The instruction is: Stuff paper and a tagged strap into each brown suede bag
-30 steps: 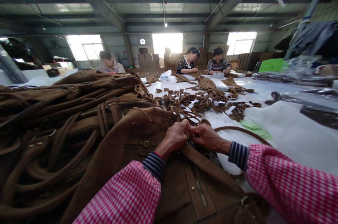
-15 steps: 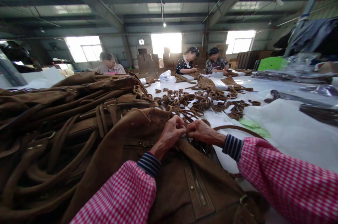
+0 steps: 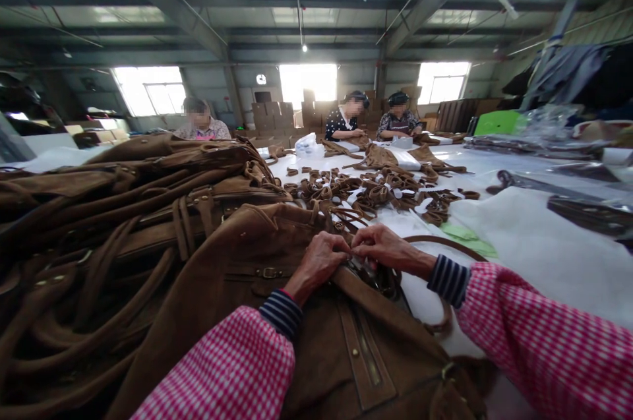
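A large brown bag (image 3: 316,341) with a zipped pocket and a small buckled strap lies in front of me. At its upper edge my left hand (image 3: 321,258) is closed, fingertips pinched together. My right hand (image 3: 378,247) meets it there, its thumb and fingers pinched as well. What the fingertips hold is too small and too hidden to make out. Dark metal fittings (image 3: 388,281) show just below my right hand. A brown strap (image 3: 450,243) curves away to the right of that hand.
Stacked brown bags (image 3: 123,202) fill the left side. Beyond my hands lies a heap of brown straps (image 3: 376,189) with white tags. White sheeting (image 3: 534,235) and plastic-wrapped pieces (image 3: 588,212) are on the right. Several people sit at the far side of the table.
Both hands have shifted slightly lower in the view, still close together at the bag's edge. My right forearm has moved a little to the right.
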Tool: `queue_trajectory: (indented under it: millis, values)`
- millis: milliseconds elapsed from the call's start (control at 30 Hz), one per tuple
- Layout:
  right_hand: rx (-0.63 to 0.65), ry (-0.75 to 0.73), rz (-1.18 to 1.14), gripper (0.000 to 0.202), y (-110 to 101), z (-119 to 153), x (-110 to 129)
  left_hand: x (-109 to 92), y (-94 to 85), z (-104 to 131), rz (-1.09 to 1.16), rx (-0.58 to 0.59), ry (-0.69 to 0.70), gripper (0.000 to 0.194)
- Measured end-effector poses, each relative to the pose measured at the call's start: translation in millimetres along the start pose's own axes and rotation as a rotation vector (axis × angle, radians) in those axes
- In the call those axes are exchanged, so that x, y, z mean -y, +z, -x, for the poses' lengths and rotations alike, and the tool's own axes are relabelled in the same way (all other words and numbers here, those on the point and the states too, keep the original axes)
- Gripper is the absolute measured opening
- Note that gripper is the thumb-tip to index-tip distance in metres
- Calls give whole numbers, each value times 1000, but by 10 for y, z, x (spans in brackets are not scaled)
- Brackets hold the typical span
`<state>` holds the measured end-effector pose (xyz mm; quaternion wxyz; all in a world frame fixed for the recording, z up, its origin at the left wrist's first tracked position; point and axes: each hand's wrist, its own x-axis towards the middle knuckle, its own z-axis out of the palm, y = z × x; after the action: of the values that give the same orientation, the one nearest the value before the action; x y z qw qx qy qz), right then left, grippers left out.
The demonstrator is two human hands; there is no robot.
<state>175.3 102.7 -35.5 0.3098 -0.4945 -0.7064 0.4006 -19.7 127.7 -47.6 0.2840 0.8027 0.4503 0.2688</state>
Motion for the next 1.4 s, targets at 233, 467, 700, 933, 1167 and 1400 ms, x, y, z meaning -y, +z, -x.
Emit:
queue_trajectory:
  millis: [233,467,700,933,1167,1400]
  values:
    - [-74,-200,253,15,-221,498,42,17,25,1,-41,9,-15,15]
    - [119,-458,593,27,-10,646,145,-44,-21,16,87,4,9,10]
    - [-160,-95,-281,23,156,277,-1,-62,-11,7,463,46,11,23]
    - [-347,-35,-657,37,283,96,-89,-56,-14,18,686,-8,-10,35]
    - [-343,-65,-714,40,237,118,-51,-96,-5,36,700,-18,-17,35]
    - [-344,-52,-577,39,259,110,-134,-119,-3,55,669,-16,23,33]
